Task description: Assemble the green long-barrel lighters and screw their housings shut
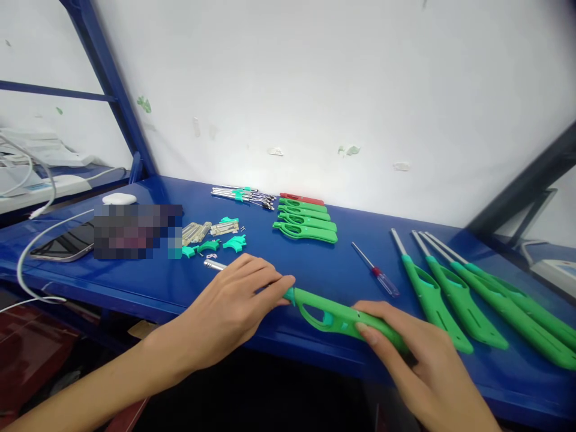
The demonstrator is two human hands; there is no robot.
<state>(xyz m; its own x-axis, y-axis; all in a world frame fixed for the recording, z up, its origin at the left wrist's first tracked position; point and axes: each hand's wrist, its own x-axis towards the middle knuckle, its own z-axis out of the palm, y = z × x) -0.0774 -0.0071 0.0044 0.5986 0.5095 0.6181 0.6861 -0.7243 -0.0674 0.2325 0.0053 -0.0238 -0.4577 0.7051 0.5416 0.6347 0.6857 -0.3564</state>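
Note:
A green lighter (pixel 342 315) with a metal tube is held at the front edge of the blue table, its tube pointing left. My left hand (pixel 238 300) is closed round the tube near the teal collar; the tube's tip sticks out beyond the knuckles. My right hand (pixel 409 348) grips the lighter's handle end, thumb on the near side and fingers behind. A screwdriver (pixel 382 279) with a clear and red handle lies just behind my right hand. Several finished-looking green lighters (pixel 438 300) with metal tubes lie at the right.
Green handle shells (pixel 308 228) and a red one (pixel 301 198) lie at the back middle. Metal tubes with wires (pixel 240 194), pale parts (pixel 225 227) and teal pieces (pixel 234 243) are left of them. A phone (pixel 67 243), white case (pixel 119 198) and cable (pixel 22 258) are at left.

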